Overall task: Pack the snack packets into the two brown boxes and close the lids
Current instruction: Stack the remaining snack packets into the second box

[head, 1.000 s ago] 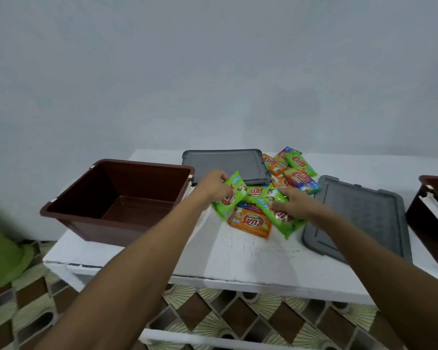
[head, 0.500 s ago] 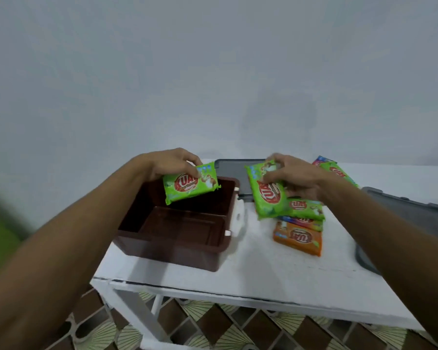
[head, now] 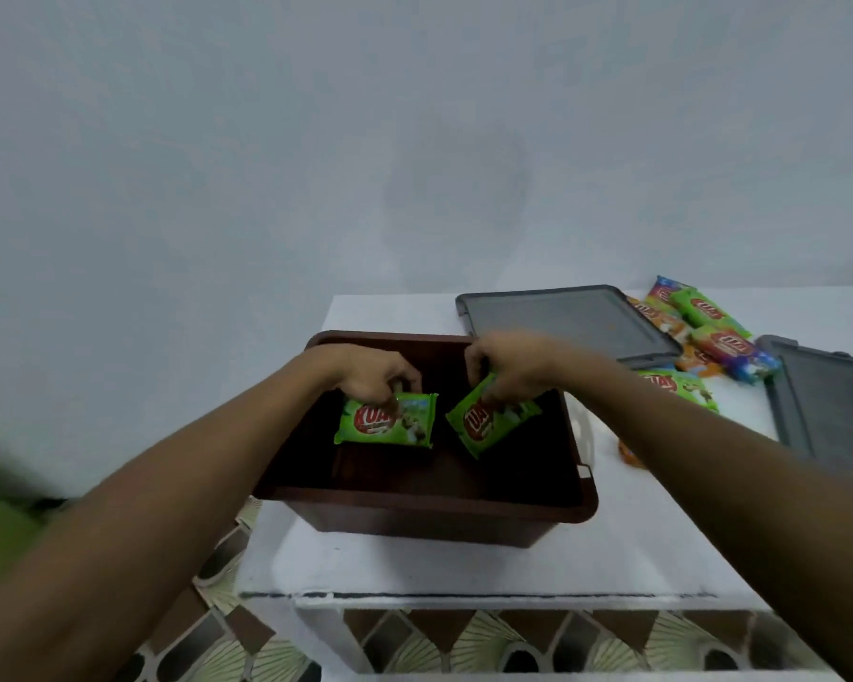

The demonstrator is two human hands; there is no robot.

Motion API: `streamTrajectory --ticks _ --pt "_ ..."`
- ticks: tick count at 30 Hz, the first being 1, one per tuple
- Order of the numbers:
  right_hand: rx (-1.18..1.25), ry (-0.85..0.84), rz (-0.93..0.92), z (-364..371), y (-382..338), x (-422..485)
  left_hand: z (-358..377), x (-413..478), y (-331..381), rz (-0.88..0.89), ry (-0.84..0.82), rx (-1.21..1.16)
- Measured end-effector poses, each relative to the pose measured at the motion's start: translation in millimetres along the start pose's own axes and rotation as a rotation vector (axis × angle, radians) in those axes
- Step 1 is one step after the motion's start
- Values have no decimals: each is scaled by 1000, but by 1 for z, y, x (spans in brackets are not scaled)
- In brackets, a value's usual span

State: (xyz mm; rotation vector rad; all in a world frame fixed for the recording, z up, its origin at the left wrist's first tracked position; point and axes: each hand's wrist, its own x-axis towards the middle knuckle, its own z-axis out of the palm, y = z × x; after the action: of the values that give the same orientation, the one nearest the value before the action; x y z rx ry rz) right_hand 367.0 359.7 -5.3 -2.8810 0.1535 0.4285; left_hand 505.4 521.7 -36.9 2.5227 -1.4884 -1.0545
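A brown box (head: 429, 509) stands open on the white table (head: 636, 548). Both my hands are inside it. My left hand (head: 370, 376) pinches a green snack packet (head: 387, 420) by its top edge, low in the box. My right hand (head: 508, 366) grips a second green snack packet (head: 488, 418), which hangs tilted over the box's floor. Several more packets (head: 710, 337), green and orange, lie in a pile to the right of the box. Only one brown box is in view.
A grey lid (head: 562, 319) lies flat behind the box, and a second grey lid (head: 838, 401) lies at the right edge. The table's front edge (head: 464, 595) is near me, with a patterned tile floor (head: 247, 647) below and a pale wall behind.
Both hands lifted a green packet each from the pile, carried them left, and lowered them into the brown box. My view has swung left and down, so the box now sits in the middle.
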Motion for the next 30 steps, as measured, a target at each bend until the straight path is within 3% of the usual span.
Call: streamTrajectory --ticks 5,10,15,18,30 --pt "-163 -92 89 18 -1 9 12 4 -13 -13 33 158" --pt "-420 -118 48 32 -8 17 19 3 -8 -56 127 383" --pt "-406 -175 -70 44 -15 23 18 -1 -2 15 233 481" --pt "-369 -210 -69 48 -15 26 22 3 1 24 173 547" --pt "-322 -45 -3 45 -4 23 25 14 -16 32 189 375"
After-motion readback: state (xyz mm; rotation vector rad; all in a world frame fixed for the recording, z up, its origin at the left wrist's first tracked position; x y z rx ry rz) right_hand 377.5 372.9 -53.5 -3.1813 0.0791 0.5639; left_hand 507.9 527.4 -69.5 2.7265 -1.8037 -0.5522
